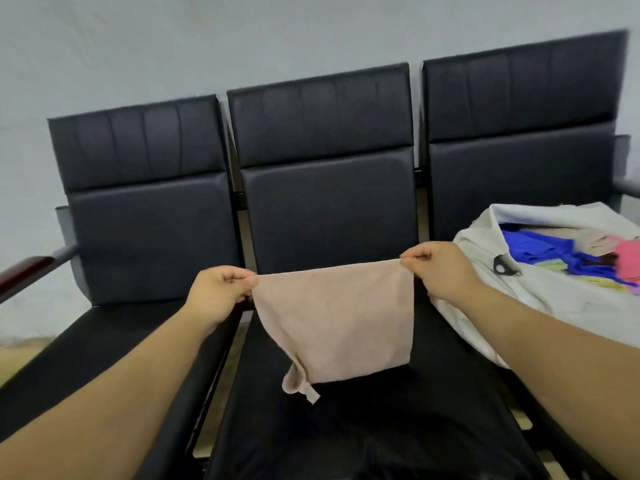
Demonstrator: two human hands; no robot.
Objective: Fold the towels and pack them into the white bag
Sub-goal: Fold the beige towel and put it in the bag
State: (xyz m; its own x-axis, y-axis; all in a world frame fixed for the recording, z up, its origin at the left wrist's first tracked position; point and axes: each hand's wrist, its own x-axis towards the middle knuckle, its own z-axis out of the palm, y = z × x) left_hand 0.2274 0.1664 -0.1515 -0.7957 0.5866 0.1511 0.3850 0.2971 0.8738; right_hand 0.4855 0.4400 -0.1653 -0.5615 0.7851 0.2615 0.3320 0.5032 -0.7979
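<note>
While both hands are raised over the middle seat (346,427), the beige towel (336,320) hangs in the air between them. Grip state:
- left hand (221,292): thumb and curled fingers pinch the towel's top left corner
- right hand (440,268): same pinch on the top right corner

The top edge is pulled straight and sits a bit higher on the right side. The towel looks doubled over: a second layer pokes out at the lower left corner, with a small loop tab (310,393) dangling below it. The bottom edge hangs close over the cushion; can't tell if it touches.

The white bag (540,296) lies slumped on the right seat, just beside the right forearm, with its mouth open toward the camera. Inside:
- blue towel (540,251), bunched, in the middle
- pink towel (628,258) at the frame's right edge
- folded beige stack (571,237) behind the blue
- yellow-green cloth (550,265) under the blue

A small black fitting (504,265) sits on the bag near its mouth, too small to identify.

The bench is three black padded seats in a row against a pale wall (207,46), with a wood-topped armrest (24,271) at far left
</note>
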